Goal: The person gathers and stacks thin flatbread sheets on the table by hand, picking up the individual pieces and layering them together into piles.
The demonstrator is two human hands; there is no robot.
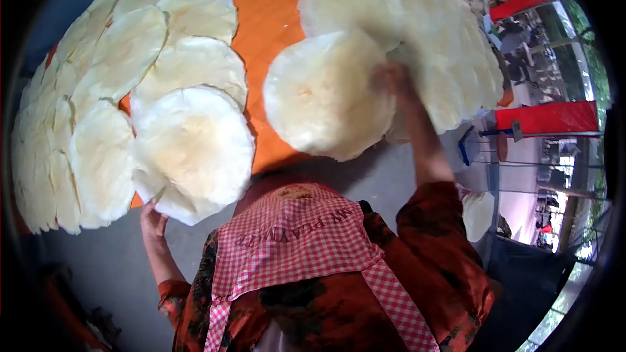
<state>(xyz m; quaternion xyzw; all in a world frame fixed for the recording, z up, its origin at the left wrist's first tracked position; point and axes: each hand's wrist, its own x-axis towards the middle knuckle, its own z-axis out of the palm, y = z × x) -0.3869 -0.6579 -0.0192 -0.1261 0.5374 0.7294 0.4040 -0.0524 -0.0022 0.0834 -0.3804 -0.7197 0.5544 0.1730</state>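
Observation:
My left hand (153,220) is at the near edge of a large, thin, pale round flatbread (193,150), its thumb and fingers closed on the rim, which is folded up slightly there. Another round flatbread (326,94) lies right of centre, and its right edge is in my right hand (394,79). Motion blurs that hand, but its fingers look closed on the edge. Under both flatbreads is an orange surface (261,39), with the near edge of the right flatbread reaching past it.
Overlapping flatbreads cover the left (101,163) and right (443,58) sides of the orange surface. A person's checked apron (293,234) fills the near middle. Red panels (548,118) and a blue-handled metal frame (466,145) stand at the right.

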